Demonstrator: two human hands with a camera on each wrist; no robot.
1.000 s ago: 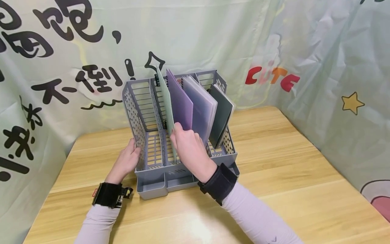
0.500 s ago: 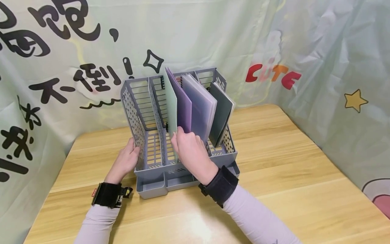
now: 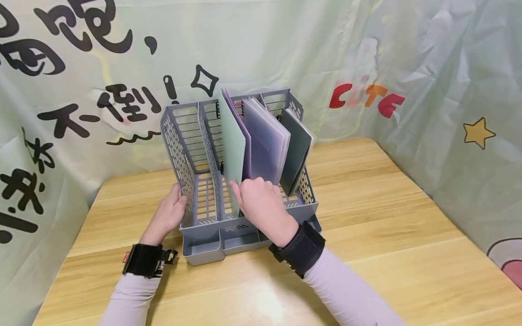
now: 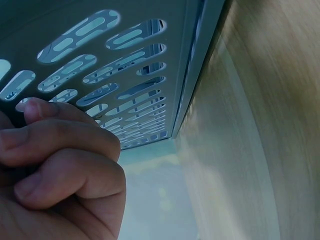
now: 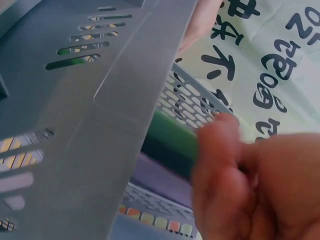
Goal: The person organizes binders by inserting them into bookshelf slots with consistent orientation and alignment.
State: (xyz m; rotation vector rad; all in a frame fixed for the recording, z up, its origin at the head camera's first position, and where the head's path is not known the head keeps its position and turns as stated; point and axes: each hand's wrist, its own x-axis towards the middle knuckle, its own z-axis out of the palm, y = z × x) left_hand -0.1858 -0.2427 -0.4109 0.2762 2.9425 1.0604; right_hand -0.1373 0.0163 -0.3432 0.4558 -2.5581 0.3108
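Observation:
A grey desktop file rack [image 3: 212,226] with upright dividers stands on the table. My left hand [image 3: 166,213] grips its left side wall at the front; the left wrist view shows curled fingers [image 4: 75,165] against the slotted panel. My right hand [image 3: 263,203] pinches the lower front edge of a pale green spiral notebook [image 3: 233,154], thumb on its left face. The notebook stands in the rack close against a purple notebook [image 3: 246,158], mostly hidden behind it. In the right wrist view, the right hand [image 5: 235,185] is blurred beside the green edge.
Right of the purple notebook stand a translucent bluish-purple notebook [image 3: 267,145] and a dark green notebook [image 3: 295,151]. Shallow trays [image 3: 204,249] run along the rack's front. Behind the wooden table [image 3: 387,217] hangs a printed cloth [image 3: 277,45].
The green notebook has swung right against the purple one, turning more of its left face into view. My right hand has moved slightly right and down; the left stays on the rack.

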